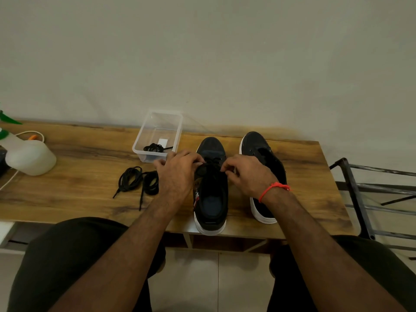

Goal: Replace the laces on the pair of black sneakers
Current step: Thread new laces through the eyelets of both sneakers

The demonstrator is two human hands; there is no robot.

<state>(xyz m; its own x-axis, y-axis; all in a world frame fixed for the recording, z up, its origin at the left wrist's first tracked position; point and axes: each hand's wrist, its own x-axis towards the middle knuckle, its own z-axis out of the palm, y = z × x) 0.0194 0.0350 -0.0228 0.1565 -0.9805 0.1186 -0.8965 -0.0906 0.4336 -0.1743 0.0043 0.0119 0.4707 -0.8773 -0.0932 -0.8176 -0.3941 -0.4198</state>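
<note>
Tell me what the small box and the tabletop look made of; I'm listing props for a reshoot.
The box looks like clear, glossy plastic: the wood and a coiled black lace show through its walls. The tabletop shows brown wood grain with a matte sheen; solid wood or a printed laminate, I cannot tell.

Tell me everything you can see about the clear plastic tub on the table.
The clear plastic tub is a see-through, lidless rectangular box standing upright near the back edge of the wooden table, left of the sneakers. Inside lie a coiled black lace and a small white slip. No hand clearly touches it.
</note>
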